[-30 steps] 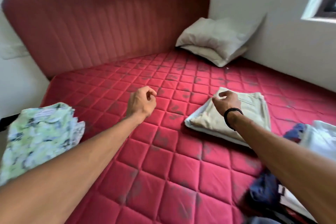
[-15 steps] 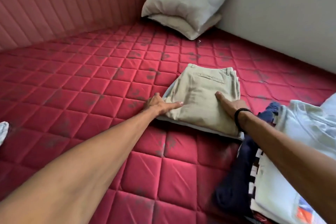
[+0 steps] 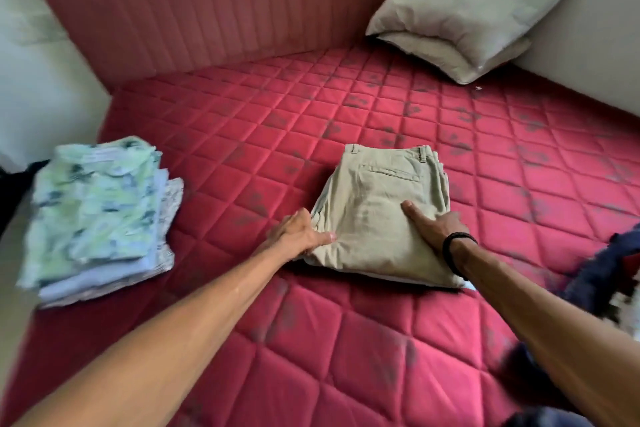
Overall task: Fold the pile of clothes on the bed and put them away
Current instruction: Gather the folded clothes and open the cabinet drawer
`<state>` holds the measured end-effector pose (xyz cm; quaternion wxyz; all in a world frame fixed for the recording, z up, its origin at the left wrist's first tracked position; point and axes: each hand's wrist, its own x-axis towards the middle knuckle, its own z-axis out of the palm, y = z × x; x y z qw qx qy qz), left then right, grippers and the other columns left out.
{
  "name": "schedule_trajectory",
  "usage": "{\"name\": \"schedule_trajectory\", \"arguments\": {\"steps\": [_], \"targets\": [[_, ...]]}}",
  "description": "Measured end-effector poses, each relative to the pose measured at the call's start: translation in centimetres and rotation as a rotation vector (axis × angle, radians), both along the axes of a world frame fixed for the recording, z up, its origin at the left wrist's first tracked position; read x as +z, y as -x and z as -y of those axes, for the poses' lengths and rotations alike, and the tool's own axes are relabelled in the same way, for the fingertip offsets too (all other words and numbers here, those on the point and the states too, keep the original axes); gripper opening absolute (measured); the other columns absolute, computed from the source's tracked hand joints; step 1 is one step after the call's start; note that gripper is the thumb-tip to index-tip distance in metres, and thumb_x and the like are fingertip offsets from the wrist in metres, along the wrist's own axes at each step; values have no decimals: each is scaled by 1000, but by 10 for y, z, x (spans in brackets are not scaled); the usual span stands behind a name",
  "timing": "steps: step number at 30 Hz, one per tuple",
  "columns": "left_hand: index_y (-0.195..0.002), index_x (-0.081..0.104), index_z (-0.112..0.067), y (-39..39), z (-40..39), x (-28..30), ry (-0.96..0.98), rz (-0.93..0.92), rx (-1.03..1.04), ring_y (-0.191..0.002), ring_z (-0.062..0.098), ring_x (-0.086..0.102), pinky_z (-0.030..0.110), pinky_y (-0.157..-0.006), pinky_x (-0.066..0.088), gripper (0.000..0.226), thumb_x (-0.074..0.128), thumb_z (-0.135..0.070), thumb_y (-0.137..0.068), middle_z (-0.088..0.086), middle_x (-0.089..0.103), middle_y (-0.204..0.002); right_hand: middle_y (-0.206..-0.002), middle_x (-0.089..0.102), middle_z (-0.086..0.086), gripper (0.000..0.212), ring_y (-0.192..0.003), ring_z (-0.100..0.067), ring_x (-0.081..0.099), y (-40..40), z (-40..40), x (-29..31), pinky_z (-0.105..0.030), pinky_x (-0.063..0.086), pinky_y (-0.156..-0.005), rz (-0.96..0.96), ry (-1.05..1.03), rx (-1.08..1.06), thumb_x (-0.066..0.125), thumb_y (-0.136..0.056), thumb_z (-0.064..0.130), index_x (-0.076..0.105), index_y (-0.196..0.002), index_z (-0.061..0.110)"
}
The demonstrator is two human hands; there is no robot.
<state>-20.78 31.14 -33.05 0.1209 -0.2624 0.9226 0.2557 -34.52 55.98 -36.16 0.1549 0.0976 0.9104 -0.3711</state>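
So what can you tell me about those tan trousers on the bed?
The folded khaki trousers look like cotton. They lie flat on the red quilted mattress as a neat rectangle, waistband with belt loops at the far end, a slit back pocket facing up. A pale folded piece shows beneath their near edge. The left hand grips their left edge, thumb on top. The right hand lies flat on top.

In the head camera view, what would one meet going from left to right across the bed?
Stack of folded patterned shirts → left hand → folded khaki trousers → right hand → dark unfolded clothes at the right edge. The pillows lie farther back, so they are left out.
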Motion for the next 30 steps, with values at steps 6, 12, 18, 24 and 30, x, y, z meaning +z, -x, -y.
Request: {"name": "schedule_trajectory", "arguments": {"steps": [6, 12, 18, 24, 30], "targets": [[-154, 19, -41, -111, 77, 20, 261, 72, 49, -126, 34, 60, 41, -98, 45, 80, 63, -61, -90, 4, 61, -142, -141, 57, -22, 136, -126, -40, 58, -71, 123, 0, -47, 49, -104, 58, 102, 216, 58, -51, 101, 46, -143, 2], [-158, 21, -34, -153, 100, 39, 449, 275, 118, -125, 33, 59, 41, -98, 49, 82, 61, -62, -92, 9, 61, -138, -132, 61, -13, 110, -110, -31, 65, -102, 161, 14, -34, 53, -82, 131, 43, 505, 63, -67, 92, 52, -136, 7], [-144, 46, -28, -116, 7, 71, 654, 27, -133, -130, 33, 46, 45, -101, 46, 52, 60, -34, -94, 9, 52, -139, -149, 49, -21, 90, -134, -40, 50, -86, 37, 79, -46, 45, -107, -225, -258, 707, 64, -89, 68, 38, -152, 9], [-116, 74, -18, -21, -191, 89, 37, -245, -455, -110, 28, 69, 35, -97, 51, 55, 62, -65, -91, 7, 76, -114, -135, 54, -25, 69, -129, -44, 49, -81, -203, 120, -46, 40, -108, -473, -338, 232, 68, -93, 52, 51, -142, 8], [-116, 72, -17, 28, -356, 57, -392, 75, -542, -86, 21, 65, 34, -80, 48, 120, 32, -111, -54, 7, 71, -102, -140, 60, -15, 90, -134, -32, 52, -148, -376, 116, -46, 40, -115, -551, -158, -253, 78, -77, 66, 50, -146, 15]]}}
